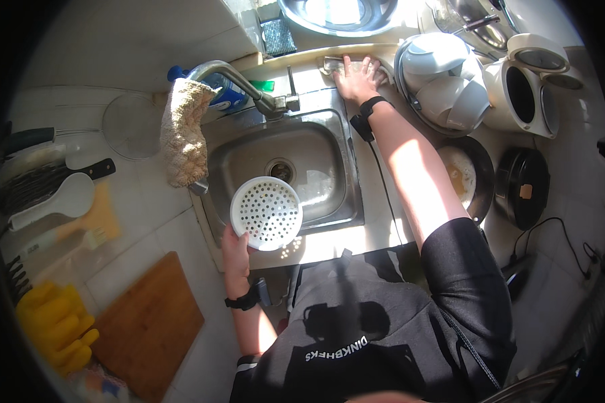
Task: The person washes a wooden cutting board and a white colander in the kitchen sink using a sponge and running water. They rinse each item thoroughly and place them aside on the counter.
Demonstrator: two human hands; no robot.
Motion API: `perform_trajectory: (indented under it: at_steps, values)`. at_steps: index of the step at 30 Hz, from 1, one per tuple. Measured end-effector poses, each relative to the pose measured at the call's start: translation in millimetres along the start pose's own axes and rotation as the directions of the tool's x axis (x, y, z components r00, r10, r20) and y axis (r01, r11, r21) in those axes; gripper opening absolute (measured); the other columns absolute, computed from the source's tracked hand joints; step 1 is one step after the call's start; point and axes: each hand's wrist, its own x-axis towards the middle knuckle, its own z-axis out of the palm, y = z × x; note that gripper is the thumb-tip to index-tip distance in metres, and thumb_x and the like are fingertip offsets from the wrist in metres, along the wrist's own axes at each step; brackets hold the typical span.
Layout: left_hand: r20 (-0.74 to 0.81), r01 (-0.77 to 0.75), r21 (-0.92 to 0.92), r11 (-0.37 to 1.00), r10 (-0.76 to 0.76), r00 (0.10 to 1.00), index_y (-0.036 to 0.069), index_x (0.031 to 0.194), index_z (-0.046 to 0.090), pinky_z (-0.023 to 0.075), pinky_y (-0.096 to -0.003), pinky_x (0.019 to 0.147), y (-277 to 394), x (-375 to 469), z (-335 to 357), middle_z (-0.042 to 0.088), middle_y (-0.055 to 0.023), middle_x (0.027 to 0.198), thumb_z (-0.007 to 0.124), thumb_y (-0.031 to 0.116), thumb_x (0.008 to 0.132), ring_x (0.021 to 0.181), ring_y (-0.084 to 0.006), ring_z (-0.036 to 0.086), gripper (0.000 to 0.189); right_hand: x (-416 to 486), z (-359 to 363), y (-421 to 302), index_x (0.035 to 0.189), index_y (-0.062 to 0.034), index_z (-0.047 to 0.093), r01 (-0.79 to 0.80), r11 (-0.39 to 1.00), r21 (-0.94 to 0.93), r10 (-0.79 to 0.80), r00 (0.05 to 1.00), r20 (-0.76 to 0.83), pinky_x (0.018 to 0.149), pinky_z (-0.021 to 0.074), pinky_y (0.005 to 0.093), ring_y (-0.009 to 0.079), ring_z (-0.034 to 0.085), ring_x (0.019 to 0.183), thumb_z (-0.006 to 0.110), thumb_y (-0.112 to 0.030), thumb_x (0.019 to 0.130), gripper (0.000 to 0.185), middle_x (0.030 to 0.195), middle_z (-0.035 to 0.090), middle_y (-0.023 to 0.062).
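Observation:
My left hand (237,252) grips the rim of a round white perforated drain basket (266,214), held over the near edge of the stainless steel sink (327,151). Its thumb lies on the near rim; the other fingers are mostly hidden. At the back of the counter, right of the faucet (267,101), my right hand (360,78) lies flat with spread fingers on a crumpled, pale cloth (333,64). A beige towel (184,136) is wrapped around the faucet spout.
White bowls (443,85) stand stacked right of my right hand. Beyond my right forearm are a dark pan (484,174) and a black round appliance (524,186). A blue-labelled bottle (229,95) stands behind the faucet. Utensils, yellow gloves (55,322) and a wooden cutting board (148,322) are at left.

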Motion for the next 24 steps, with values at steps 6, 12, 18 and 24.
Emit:
perform_trajectory:
  at_steps: [6, 12, 18, 24]
  values:
    - [0.041, -0.045, -0.054, 0.998, 0.047, 0.998, -0.001, 0.147, 0.048, 0.0642, -0.0297, 0.077, -20.1, -14.3, -13.7, 0.066, -0.0134, 0.133, 0.05, 0.0, 0.1, 0.109, -0.0194, 0.071, 0.048, -5.9, 29.8, 21.0, 0.165, -0.0296, 0.033, 0.144, 0.989, 0.026, -0.139, 0.981, -0.138, 0.122, 0.0083, 0.0742, 0.0493, 0.003, 0.161, 0.048, -0.054, 0.105, 0.067, 0.174, 0.012, 0.0247]
    - [0.081, -0.12, -0.088, 0.989, 0.127, 0.989, -0.002, 0.147, 0.048, 0.0656, -0.033, 0.08, -23.3, -22.7, -15.5, 0.065, -0.0151, 0.133, 0.048, 0.0, 0.1, 0.11, -0.0218, 0.071, 0.047, -56.3, 63.1, 54.5, 0.152, -0.0111, 0.049, 0.299, 0.951, 0.084, -0.261, 0.915, -0.307, 0.133, 0.0142, 0.049, 0.0398, 0.025, 0.157, 0.058, -0.022, 0.101, 0.053, 0.162, 0.038, 0.0274]
    - [0.148, -0.128, -0.075, 0.989, 0.138, 0.979, -0.002, 0.145, 0.049, 0.0679, -0.0381, 0.082, -12.9, -28.3, -13.8, 0.065, -0.0165, 0.132, 0.047, 0.001, 0.1, 0.111, -0.0254, 0.072, 0.045, -177.9, 69.5, 65.7, 0.134, -0.012, 0.067, 0.288, 0.947, 0.146, -0.189, 0.862, -0.471, 0.117, 0.0386, 0.0498, 0.0324, 0.046, 0.146, 0.066, -0.018, 0.095, 0.039, 0.154, 0.055, 0.0105]
    - [0.199, -0.138, -0.126, 0.982, 0.162, 0.967, 0.002, 0.141, 0.054, 0.069, -0.0392, 0.08, -18.5, -25.2, 4.3, 0.067, -0.0161, 0.13, 0.049, 0.008, 0.105, 0.111, -0.0276, 0.073, 0.037, -300.5, 71.3, 83.5, 0.127, -0.0079, 0.069, 0.339, 0.916, 0.214, -0.222, 0.873, -0.434, 0.112, 0.0414, 0.0499, 0.0347, 0.05, 0.142, 0.065, -0.009, 0.093, 0.034, 0.147, 0.06, 0.0126]
